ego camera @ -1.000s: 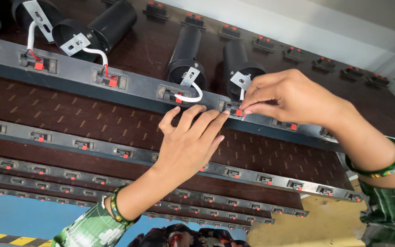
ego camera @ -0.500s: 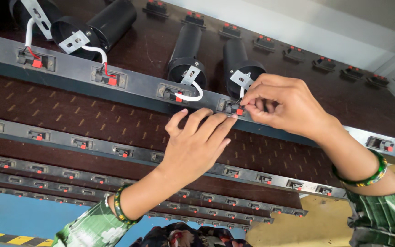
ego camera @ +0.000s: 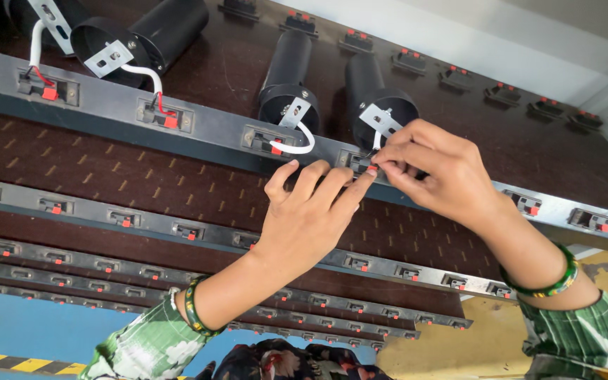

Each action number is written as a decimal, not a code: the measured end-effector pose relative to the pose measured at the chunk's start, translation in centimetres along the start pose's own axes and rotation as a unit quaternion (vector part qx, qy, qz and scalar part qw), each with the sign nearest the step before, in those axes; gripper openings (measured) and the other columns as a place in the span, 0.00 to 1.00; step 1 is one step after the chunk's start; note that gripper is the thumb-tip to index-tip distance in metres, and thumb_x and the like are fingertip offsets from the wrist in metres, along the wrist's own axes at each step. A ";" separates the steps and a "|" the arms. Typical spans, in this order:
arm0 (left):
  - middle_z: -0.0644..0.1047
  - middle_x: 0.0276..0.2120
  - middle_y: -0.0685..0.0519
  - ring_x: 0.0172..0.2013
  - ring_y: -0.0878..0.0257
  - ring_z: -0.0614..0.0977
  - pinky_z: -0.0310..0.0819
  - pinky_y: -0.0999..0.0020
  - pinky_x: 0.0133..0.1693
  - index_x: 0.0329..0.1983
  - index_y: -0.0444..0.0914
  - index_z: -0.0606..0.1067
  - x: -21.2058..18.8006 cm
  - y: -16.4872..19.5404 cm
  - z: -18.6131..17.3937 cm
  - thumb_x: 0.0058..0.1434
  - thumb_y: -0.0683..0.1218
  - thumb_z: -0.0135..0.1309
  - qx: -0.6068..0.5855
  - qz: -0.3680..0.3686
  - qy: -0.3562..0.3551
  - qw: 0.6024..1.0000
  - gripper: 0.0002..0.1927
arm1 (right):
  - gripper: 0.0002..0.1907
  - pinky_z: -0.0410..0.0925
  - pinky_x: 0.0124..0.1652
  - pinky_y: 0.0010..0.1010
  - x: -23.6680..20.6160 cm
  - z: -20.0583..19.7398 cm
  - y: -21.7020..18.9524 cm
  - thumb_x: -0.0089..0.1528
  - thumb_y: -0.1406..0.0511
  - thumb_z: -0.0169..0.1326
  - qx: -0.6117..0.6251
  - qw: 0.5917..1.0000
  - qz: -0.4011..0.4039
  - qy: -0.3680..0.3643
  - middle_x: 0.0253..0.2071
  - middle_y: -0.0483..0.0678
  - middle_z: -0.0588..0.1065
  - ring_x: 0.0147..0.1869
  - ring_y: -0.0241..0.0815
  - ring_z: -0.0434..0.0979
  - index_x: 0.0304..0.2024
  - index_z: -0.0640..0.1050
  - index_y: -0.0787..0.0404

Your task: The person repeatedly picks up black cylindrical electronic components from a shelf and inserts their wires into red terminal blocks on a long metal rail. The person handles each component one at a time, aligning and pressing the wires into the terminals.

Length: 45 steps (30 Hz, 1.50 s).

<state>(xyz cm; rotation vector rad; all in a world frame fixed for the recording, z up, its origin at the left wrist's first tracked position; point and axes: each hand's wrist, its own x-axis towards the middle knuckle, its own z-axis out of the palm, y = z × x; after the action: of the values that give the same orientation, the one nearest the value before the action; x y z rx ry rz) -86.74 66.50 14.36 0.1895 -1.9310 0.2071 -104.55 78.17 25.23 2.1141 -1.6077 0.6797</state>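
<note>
- Against the earlier frames, the right hand (ego camera: 436, 167) has barely shifted: it stays pinched at the same red clip (ego camera: 372, 169) on the upper rail (ego camera: 205, 129), just right of centre in the frame.
- The left hand (ego camera: 309, 211) has stayed spread on the brown board (ego camera: 142, 179) below the rail; its index fingertip now reaches up to touch the clip.
- Right grip: thumb and forefinger closed tight at the clip, where a thin wire (ego camera: 376, 141) comes down from the tube (ego camera: 381, 105) above; whether they hold the wire end or the clip lever cannot be told.
- Left grip: open, fingers splayed, holding nothing.
- The clip sits directly under the right fingertips, between both hands.
- A second tube (ego camera: 288, 95), already wired, stands just left of it.
</note>
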 end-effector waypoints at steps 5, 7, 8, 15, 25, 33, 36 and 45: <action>0.74 0.50 0.60 0.55 0.63 0.74 0.52 0.53 0.63 0.62 0.48 0.77 0.0 0.1 -0.1 0.68 0.46 0.53 0.009 -0.003 -0.011 1.000 0.19 | 0.09 0.73 0.35 0.28 -0.1 0.1 -0.4 0.59 0.73 0.65 -0.032 0.999 -0.014 0.005 0.40 0.48 0.76 0.37 0.40 0.79 0.42 0.83 0.63; 0.74 0.50 0.60 0.56 0.63 0.73 0.52 0.53 0.63 0.62 0.48 0.77 0.0 0.1 -0.2 0.67 0.46 0.53 0.014 -0.001 -0.012 1.000 0.20 | 0.09 0.72 0.35 0.29 0.0 0.0 -0.6 0.58 0.73 0.65 -0.041 0.999 -0.016 0.003 0.39 0.48 0.76 0.36 0.41 0.79 0.42 0.83 0.62; 0.74 0.50 0.60 0.56 0.63 0.73 0.52 0.53 0.63 0.63 0.48 0.77 0.0 0.1 -0.2 0.67 0.46 0.53 0.016 0.000 -0.013 1.000 0.20 | 0.09 0.72 0.35 0.30 0.0 0.0 -0.7 0.58 0.73 0.65 -0.046 0.999 -0.016 0.001 0.39 0.48 0.75 0.36 0.41 0.79 0.42 0.83 0.62; 0.74 0.50 0.61 0.56 0.63 0.73 0.52 0.52 0.63 0.63 0.48 0.77 0.0 0.0 -0.2 0.67 0.46 0.53 0.006 -0.003 -0.020 1.000 0.20 | 0.10 0.73 0.36 0.29 0.2 -0.2 -1.2 0.59 0.74 0.64 -0.046 0.999 -0.012 0.000 0.39 0.48 0.76 0.37 0.42 0.79 0.43 0.83 0.62; 0.73 0.50 0.60 0.56 0.63 0.73 0.50 0.52 0.63 0.62 0.48 0.77 0.2 -0.1 -0.3 0.67 0.46 0.52 0.003 0.001 -0.017 1.000 0.20 | 0.08 0.73 0.36 0.26 0.4 -0.2 -1.7 0.59 0.75 0.63 -0.005 0.999 0.040 0.005 0.39 0.47 0.79 0.35 0.38 0.79 0.41 0.83 0.61; 0.73 0.50 0.60 0.57 0.64 0.73 0.50 0.53 0.64 0.61 0.47 0.77 0.3 -0.2 -0.6 0.67 0.46 0.52 0.002 0.006 -0.024 1.000 0.19 | 0.07 0.72 0.34 0.24 0.5 0.0 -2.0 0.59 0.75 0.62 0.007 0.998 0.068 0.010 0.39 0.47 0.79 0.33 0.36 0.78 0.39 0.82 0.62; 0.73 0.50 0.60 0.57 0.64 0.73 0.50 0.53 0.64 0.61 0.47 0.78 0.4 -0.2 -0.6 0.68 0.47 0.52 0.007 0.007 -0.019 1.000 0.18 | 0.08 0.72 0.36 0.27 0.5 0.2 -2.1 0.59 0.76 0.61 -0.003 0.999 0.043 0.012 0.37 0.47 0.78 0.36 0.38 0.79 0.39 0.82 0.62; 0.73 0.51 0.61 0.57 0.63 0.73 0.51 0.52 0.63 0.61 0.48 0.77 0.3 -1.2 -1.1 0.65 0.48 0.58 -0.064 0.005 -0.009 0.998 0.20 | 0.08 0.70 0.33 0.25 0.4 0.5 -1.9 0.60 0.71 0.66 -0.017 0.998 0.061 -0.001 0.37 0.47 0.78 0.37 0.37 0.80 0.41 0.81 0.63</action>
<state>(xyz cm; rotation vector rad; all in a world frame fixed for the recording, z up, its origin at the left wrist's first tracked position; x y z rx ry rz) -85.53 65.61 15.08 0.0970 -1.9561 0.0882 -102.60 78.05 25.05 2.0051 -1.7493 0.6842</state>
